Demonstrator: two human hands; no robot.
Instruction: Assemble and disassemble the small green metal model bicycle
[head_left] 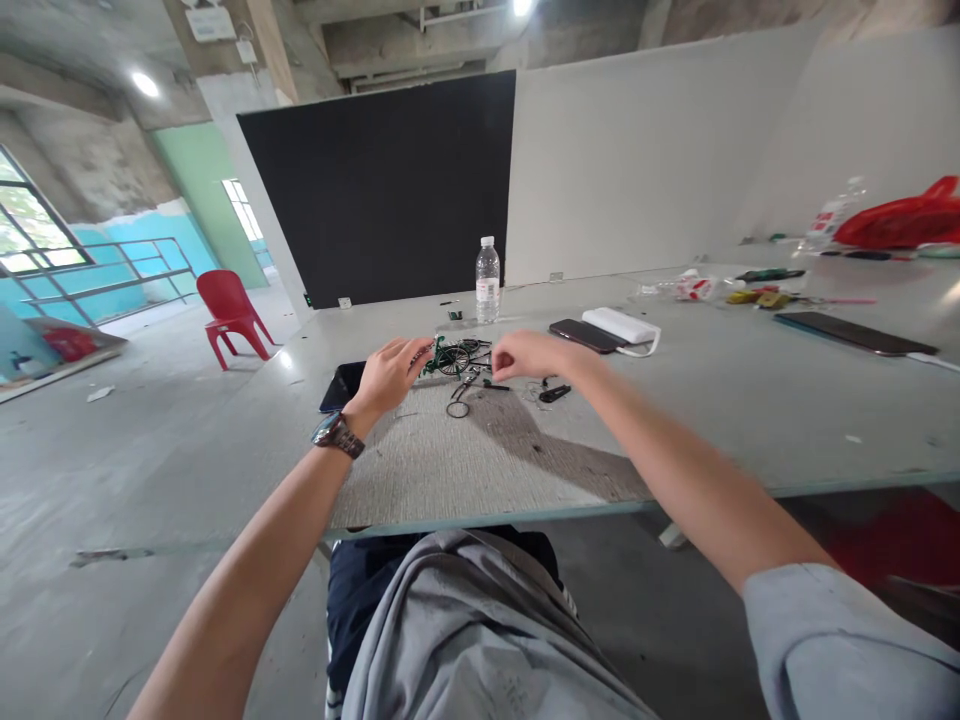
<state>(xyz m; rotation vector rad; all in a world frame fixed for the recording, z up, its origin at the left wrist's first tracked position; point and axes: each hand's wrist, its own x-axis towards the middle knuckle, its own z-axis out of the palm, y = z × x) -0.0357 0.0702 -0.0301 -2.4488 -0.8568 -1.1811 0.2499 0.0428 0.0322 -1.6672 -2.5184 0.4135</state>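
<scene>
A small green-and-black model bicycle (pixel 452 358) with spoked wheels is on the table in front of me. My left hand (pixel 391 374), with a watch on its wrist, closes its thumb and fingers on the model's left end. Just right of the bicycle, my right hand (pixel 529 355) is closed, its fingertips pinched together; whatever may be in them is too small to make out. Below the bicycle lies a loose thin black ring (pixel 457 409). A short dark stick-like part (pixel 496 386) rests under my right fingertips, with a black clip-like piece (pixel 555 394) farther right.
Behind the bicycle stands a clear water bottle (pixel 487 285). A dark phone (pixel 343 387) lies partly behind my left hand. To the right are another phone (pixel 585 335), a white power bank (pixel 619 325) with a cable, and a third phone (pixel 855 333). The table edge (pixel 480 522) is close to me.
</scene>
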